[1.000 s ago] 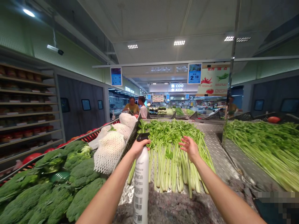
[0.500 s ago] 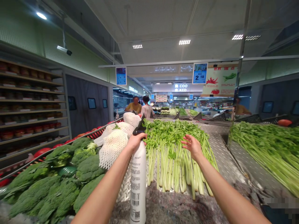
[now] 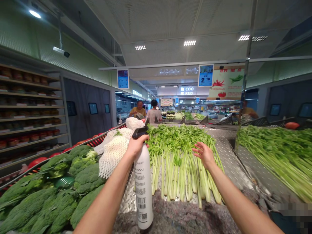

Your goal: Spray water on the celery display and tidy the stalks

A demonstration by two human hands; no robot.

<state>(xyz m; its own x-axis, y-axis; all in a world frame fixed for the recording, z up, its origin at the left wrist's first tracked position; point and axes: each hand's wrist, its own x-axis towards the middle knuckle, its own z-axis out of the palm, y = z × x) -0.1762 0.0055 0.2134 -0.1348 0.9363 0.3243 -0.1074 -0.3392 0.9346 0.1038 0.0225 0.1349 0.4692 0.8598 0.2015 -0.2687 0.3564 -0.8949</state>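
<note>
My left hand (image 3: pixel 136 146) is wrapped round the neck of a white spray bottle (image 3: pixel 143 188), just below its black trigger head (image 3: pixel 139 132). The bottle is nearly upright, with small print and a barcode facing me. My right hand (image 3: pixel 204 154) is held over the celery (image 3: pixel 180 162), fingers apart and holding nothing. The celery lies in a wide row, leaves at the far side and pale stalk ends toward me. Whether my right fingers touch the leaves, I cannot tell.
Broccoli (image 3: pixel 46 198) is heaped at the left, beside produce in white foam nets (image 3: pixel 113 156). A grey felt-like cloth (image 3: pixel 185 217) edges the ridged metal shelf (image 3: pixel 230 162). At the right, a mirror (image 3: pixel 275 156) reflects celery. Two people (image 3: pixel 153 113) stand farther back.
The spray bottle has risen slightly, and its bottom edge now shows. My right hand has shifted slightly right over the celery. The whole view has turned a little.
</note>
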